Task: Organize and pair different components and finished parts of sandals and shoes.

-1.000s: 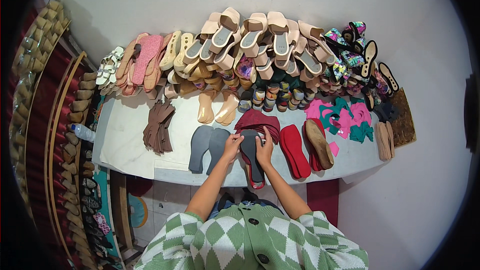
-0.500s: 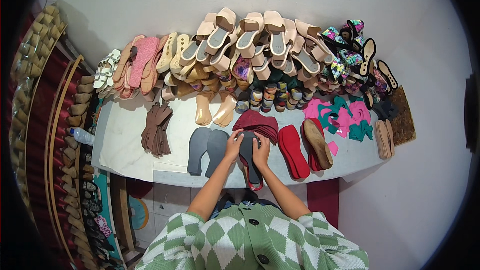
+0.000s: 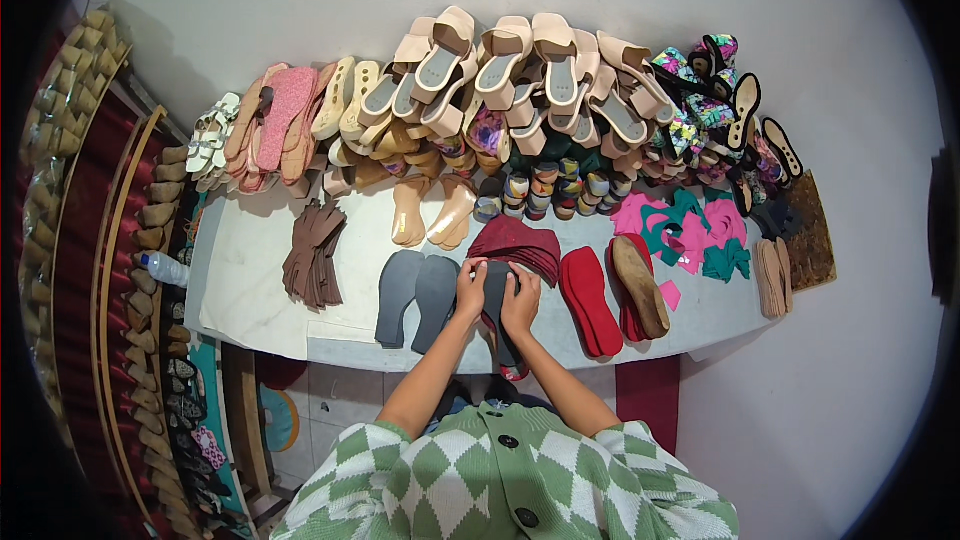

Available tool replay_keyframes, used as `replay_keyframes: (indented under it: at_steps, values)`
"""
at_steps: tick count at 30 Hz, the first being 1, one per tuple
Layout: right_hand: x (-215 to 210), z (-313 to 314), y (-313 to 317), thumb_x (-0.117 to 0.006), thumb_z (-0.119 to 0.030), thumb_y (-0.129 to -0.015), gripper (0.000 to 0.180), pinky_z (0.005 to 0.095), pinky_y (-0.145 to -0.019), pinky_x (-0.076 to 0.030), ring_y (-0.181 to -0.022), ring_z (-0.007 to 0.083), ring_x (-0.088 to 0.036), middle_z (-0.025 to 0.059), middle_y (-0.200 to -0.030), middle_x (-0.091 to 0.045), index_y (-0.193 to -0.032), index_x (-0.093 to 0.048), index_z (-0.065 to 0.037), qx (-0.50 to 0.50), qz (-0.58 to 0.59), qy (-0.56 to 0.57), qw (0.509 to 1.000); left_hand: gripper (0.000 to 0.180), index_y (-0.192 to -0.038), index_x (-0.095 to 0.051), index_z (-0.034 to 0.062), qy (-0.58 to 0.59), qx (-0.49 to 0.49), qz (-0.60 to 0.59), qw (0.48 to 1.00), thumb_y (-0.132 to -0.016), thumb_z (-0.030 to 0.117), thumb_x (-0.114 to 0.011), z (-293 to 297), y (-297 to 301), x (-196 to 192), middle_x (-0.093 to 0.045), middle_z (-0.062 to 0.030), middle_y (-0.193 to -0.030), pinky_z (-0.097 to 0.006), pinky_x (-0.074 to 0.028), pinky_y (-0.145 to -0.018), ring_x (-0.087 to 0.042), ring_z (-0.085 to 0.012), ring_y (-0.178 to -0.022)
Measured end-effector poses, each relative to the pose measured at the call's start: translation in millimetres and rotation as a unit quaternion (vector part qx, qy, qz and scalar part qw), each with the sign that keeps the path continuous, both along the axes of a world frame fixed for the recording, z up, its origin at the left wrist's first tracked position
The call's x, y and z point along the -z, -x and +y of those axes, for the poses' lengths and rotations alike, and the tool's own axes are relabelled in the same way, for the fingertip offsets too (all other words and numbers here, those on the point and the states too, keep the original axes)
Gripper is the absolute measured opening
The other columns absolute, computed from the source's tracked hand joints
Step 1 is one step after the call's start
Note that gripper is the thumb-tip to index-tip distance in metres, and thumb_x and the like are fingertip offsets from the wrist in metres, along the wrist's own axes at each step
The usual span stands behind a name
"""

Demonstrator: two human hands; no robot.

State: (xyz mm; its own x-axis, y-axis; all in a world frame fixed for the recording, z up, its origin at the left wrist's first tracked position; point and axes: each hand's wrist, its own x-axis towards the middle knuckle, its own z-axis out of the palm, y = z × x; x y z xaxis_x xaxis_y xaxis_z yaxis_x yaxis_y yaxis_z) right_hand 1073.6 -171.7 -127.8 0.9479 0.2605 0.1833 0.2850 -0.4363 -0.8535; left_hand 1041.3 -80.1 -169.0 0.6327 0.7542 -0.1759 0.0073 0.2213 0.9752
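While both hands bend over the front of the long pale-grey table [image 3: 700,315], the bare left hand [image 3: 470,290] grips the left edge of a flat charcoal-grey sole [image 3: 495,285], its fingers curled around the upper end. Opposite it, the bare right hand [image 3: 521,302] is closed on the right edge of the same sole, thumb turned inward. The sole points toward the person's body, its narrow middle partly hidden by the right hand, and a glossy red tip [image 3: 513,373] shows at its lower end, by the table's front edge.

Just beyond the fingers lies a fanned stack of dark-red curved pieces [image 3: 515,243]. Near the left hand, two flat mid-grey soles [image 3: 436,302] rest side by side. To the right of the right hand sits a stack of bright-red soles [image 3: 590,302], and beside that a brown wooden foot-shaped form [image 3: 640,290] lies on more red soles. Farther back, beige block-heeled sandals [image 3: 500,60] are heaped against the white wall [image 3: 350,0].
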Motion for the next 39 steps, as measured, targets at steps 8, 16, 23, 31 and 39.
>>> replay_keyframes:
  at_steps: [8,16,23,31,39]
  values:
    - [7,-13,-16,-0.049,-0.014,-0.088,0.026,0.0381,-0.079,-0.04,-0.087,0.0288,-0.052,0.0131,-0.09,-0.052,-0.11,-0.06,-0.009,-0.041,-0.039,0.03,0.998,0.015,-0.098,-0.056,0.0043,-0.104,-0.046,0.059,0.992,-0.089,0.016,-0.052,-16,-13,-7,-0.057,-0.0074,-0.091,-0.029,-0.042,-0.076,-0.053,-0.0175,-0.086]
    - [-3,-30,0,-0.046,-0.016,-0.088,0.042,0.0406,-0.08,-0.037,-0.097,0.029,-0.049,0.0144,-0.106,-0.05,-0.129,-0.042,-0.006,-0.132,-0.091,0.128,0.979,0.018,-0.095,-0.055,0.0039,-0.177,-0.082,0.101,0.976,-0.088,0.02,-0.051,-16,-10,-8,-0.058,-0.014,-0.091,-0.037,-0.041,-0.078,-0.055,-0.0297,-0.087]
    - [-15,-56,13,-0.058,-0.025,-0.08,0.068,0.0414,-0.089,-0.037,-0.112,0.0378,-0.042,0.023,-0.124,-0.039,-0.133,-0.026,0.004,-0.208,-0.118,0.161,0.957,0.019,-0.095,-0.054,0.0037,-0.191,-0.112,0.098,0.97,-0.088,0.021,-0.051,-18,-9,-6,-0.058,-0.0132,-0.092,-0.036,-0.04,-0.079,-0.054,-0.0287,-0.089]
    - [-20,-82,11,-0.061,-0.025,-0.076,0.076,0.0416,-0.094,-0.036,-0.119,0.0397,-0.038,0.0273,-0.133,-0.03,-0.134,-0.023,0.006,-0.299,-0.091,0.161,0.936,0.02,-0.098,-0.054,0.003,-0.209,-0.085,0.1,0.969,-0.09,0.021,-0.05,-13,-7,0,-0.058,-0.0116,-0.092,-0.032,-0.041,-0.077,-0.055,-0.0226,-0.085]
    - [-11,-75,16,-0.055,-0.017,-0.075,0.071,0.0431,-0.099,-0.032,-0.121,0.0424,-0.034,0.03,-0.136,-0.023,-0.133,-0.022,0.009,-0.295,-0.125,0.162,0.933,0.02,-0.099,-0.053,0.0026,-0.202,-0.093,0.089,0.971,-0.091,0.021,-0.049,-11,-2,4,-0.058,-0.0119,-0.092,-0.032,-0.041,-0.078,-0.055,-0.0227,-0.086]
